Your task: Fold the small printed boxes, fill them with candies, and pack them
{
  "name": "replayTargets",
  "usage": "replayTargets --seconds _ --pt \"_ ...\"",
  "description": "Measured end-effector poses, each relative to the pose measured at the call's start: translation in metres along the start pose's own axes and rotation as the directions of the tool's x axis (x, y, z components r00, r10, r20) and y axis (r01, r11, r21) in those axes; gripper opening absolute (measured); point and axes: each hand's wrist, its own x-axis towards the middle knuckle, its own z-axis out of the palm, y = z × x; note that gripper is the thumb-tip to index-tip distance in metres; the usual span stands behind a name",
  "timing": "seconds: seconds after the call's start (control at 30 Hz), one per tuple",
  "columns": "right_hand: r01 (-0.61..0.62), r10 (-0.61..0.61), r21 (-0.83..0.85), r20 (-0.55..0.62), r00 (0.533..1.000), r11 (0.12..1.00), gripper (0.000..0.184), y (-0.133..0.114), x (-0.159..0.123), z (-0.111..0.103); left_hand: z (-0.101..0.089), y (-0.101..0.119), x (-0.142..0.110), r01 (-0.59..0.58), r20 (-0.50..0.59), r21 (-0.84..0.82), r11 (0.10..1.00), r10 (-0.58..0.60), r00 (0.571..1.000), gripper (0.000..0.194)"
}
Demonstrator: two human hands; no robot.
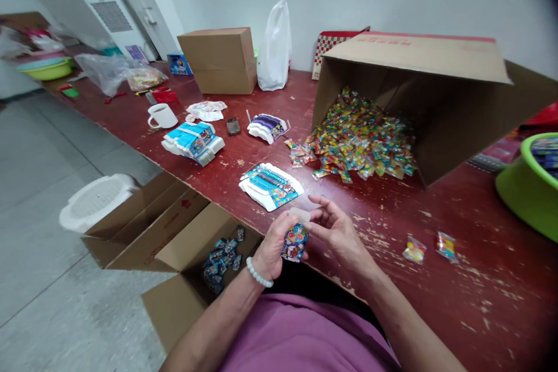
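Note:
My left hand [274, 244] is closed around a small blue printed candy box [295, 242], held upright at the table's front edge. White flaps stick up at the box's top end. My right hand [335, 226] is beside those flaps, fingers bent and apart, its thumb tip at the flaps; whether it touches them I cannot tell. Just beyond my hands lies a stack of flat blue box blanks [272, 186]. Wrapped candies [366, 139] spill from a large carton [462, 122] on its side. Two loose candy packets, one of them a yellow packet [414, 250], lie to the right.
Below the table edge on the left, an open carton [174, 302] holds several filled-looking blue boxes [222, 258]. Farther back are a bundle of blue blanks [192, 140], purple blanks [267, 127], a white mug [162, 116] and a closed carton [220, 61]. A green basin [527, 192] stands far right.

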Motion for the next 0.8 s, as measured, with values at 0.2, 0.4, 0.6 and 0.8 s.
replayTargets --seconds 0.2,0.4,0.6,0.8 --pt "0.277 -0.222 -0.275 0.215 0.951 0.921 0.014 -0.003 0.002 -0.008 -0.006 0.006 0.002 0.137 0.098 -0.102 0.985 -0.127 0.987 0.053" --pt "0.129 -0.08 -0.238 0.204 0.976 0.963 0.02 -0.006 0.004 -0.005 -0.005 0.003 0.004 0.091 0.036 -0.033 0.995 -0.089 0.995 0.055" --pt "-0.015 0.04 -0.125 0.205 0.978 0.992 0.023 -0.012 0.01 0.002 -0.003 0.004 0.0 0.059 0.074 0.014 0.998 -0.06 0.995 0.066" --pt "0.22 -0.139 -0.34 0.246 0.959 0.915 0.018 -0.012 0.001 0.006 -0.013 0.002 0.006 0.096 -0.04 -0.054 0.994 -0.099 0.994 0.04"
